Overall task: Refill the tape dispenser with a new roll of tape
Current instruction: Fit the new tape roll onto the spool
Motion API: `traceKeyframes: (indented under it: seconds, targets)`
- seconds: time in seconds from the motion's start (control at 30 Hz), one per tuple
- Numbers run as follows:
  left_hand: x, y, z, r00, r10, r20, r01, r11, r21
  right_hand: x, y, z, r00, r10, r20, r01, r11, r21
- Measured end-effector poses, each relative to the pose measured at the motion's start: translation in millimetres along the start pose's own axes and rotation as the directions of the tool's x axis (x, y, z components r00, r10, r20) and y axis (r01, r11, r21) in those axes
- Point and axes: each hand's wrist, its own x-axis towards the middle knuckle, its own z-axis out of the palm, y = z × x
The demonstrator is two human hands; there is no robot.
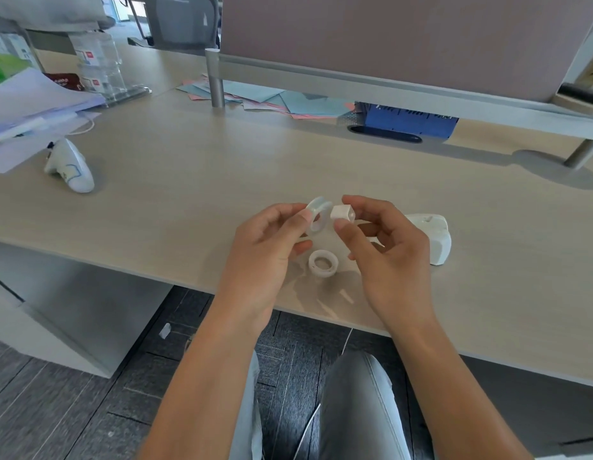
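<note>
My left hand (272, 240) pinches a clear roll of tape (319, 214), held upright a little above the desk. My right hand (384, 247) grips a small white spool core (344, 213), held just right of the roll's hole with a small gap between them. A second white ring (322, 263) lies flat on the desk under my hands. The white tape dispenser (436, 239) stands on the desk right behind my right hand, partly hidden by it.
A white controller-like device (69, 167) lies at the left. Stacked papers (29, 104) and clear boxes (101, 73) fill the far left. Coloured paper sheets (288, 102) and a blue box (411, 119) sit under the divider screen (388, 41). The desk's front edge (189, 287) runs below my wrists.
</note>
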Motion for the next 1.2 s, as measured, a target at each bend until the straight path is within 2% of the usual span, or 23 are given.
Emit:
traceKeyframes:
  seconds: [0.33,0.47,0.67,0.87,1.0,1.2]
  targets:
    - [-6.7,4.9,8.1,1.0,-0.007,-0.004,0.007,0.992,-0.123,-1.8,-6.1,0.4,0.994,-0.098,0.049,0.101,0.992,-0.08]
    - [-8.6,2.9,6.7,0.999,0.048,-0.016,-0.049,0.997,-0.066,-4.3,-7.3,0.5,0.984,-0.161,0.077,0.168,0.981,-0.094]
    - [-12.2,4.5,4.7,0.995,0.068,-0.066,-0.076,0.99,-0.118,-4.9,-8.2,-2.2,0.98,-0.185,0.067,0.19,0.978,-0.083]
    - [-14.0,2.2,6.0,0.983,0.154,-0.1,-0.16,0.985,-0.058,-8.0,-7.3,-2.9,0.971,-0.231,0.062,0.236,0.97,-0.067]
    - [-14.7,2.0,6.5,0.971,0.217,-0.101,-0.216,0.976,0.022,-9.4,-2.0,-4.0,0.961,-0.268,0.072,0.275,0.956,-0.105]
    - [-15.9,-0.1,12.1,0.974,0.21,-0.083,-0.212,0.977,-0.014,-8.1,1.4,-2.0,0.936,-0.349,0.056,0.353,0.918,-0.18]
